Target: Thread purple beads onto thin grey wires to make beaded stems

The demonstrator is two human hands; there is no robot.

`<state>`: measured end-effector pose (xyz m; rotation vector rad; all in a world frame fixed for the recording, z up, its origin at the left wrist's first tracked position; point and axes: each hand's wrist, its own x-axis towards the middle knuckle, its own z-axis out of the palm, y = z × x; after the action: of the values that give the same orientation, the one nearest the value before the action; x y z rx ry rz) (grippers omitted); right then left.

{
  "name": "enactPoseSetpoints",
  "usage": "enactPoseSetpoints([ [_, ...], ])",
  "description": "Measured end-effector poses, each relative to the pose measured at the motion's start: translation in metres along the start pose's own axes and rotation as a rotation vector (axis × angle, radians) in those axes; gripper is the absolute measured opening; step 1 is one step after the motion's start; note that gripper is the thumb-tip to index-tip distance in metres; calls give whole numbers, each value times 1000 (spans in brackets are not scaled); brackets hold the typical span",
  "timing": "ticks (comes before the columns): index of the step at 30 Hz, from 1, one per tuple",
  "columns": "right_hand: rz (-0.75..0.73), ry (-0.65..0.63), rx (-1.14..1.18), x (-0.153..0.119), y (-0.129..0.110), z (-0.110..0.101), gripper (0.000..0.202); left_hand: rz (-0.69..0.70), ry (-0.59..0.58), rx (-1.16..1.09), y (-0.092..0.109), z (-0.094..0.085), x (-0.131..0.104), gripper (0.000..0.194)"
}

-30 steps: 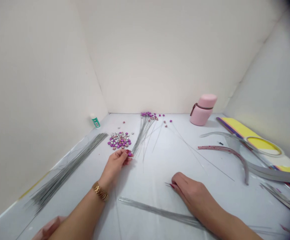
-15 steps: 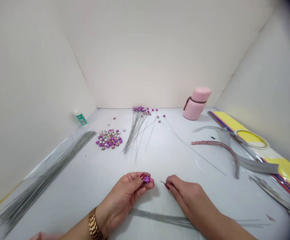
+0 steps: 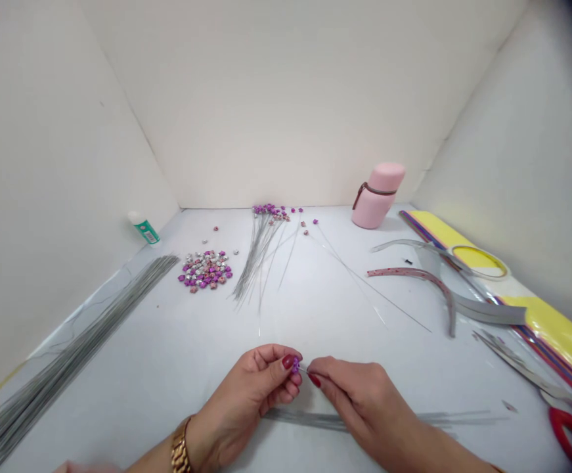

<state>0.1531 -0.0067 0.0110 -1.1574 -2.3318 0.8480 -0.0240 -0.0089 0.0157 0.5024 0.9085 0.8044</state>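
Between thumb and fingers, my left hand (image 3: 259, 387) pinches a small purple star (image 3: 295, 366). My right hand (image 3: 364, 394) grips a thin grey wire (image 3: 303, 370), whose tip meets the star's right side; whether it has gone in cannot be made out. Below both hands lies a loose bunch of grey wires (image 3: 310, 419), partly covered by my right hand and forearm. Further off, a pile of purple, silver and pink stars (image 3: 205, 270) sits to the left. Beside it, a bundle of wires tipped with stars (image 3: 256, 249) lies on the table.
A long wire bundle (image 3: 79, 348) lies along the left wall, near a glue stick (image 3: 146, 230). At the back right stands a pink bottle (image 3: 378, 196). Paper strips (image 3: 414, 272), a tape roll (image 3: 505, 270), yellow sheets (image 3: 556, 328) and red-handled scissors (image 3: 569, 427) occupy the right side.
My right hand has moved left, bringing the wire from a gap away up to the purple star. The star has turned slightly in my left fingers. The whole view has shifted a little.
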Motion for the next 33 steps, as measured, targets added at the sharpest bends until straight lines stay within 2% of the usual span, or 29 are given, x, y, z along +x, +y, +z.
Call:
enactPoseSetpoints([
  [4,-21,-16,-10,-1,-1,-2,21,-3,20,50,0,1,0,17],
  [9,-52,-30,-90,-3,-2,0,23,83,48,255,-1,2,1,18],
  [15,-262,172,-366,-3,-1,8,28,129,75,353,-3,1,3,16],
  [17,-204,115,-256,-2,-3,7,28,134,76,370,-3,1,3,15],
  [20,41,-31,199,1,-10,2,26,136,72,395,-3,2,1,14],
  [23,272,-120,614,5,-15,-2,25,139,73,410,-1,3,0,14],
  [25,311,-139,680,5,-16,-2,27,137,74,400,0,4,-1,14],
  [27,191,-93,515,4,-14,1,27,128,72,376,1,5,-1,14],
  [31,-216,136,-172,-1,-7,8,31,106,74,336,0,6,0,13],
  [33,-260,174,-252,-2,-6,9,32,112,75,330,-1,5,0,14],
])
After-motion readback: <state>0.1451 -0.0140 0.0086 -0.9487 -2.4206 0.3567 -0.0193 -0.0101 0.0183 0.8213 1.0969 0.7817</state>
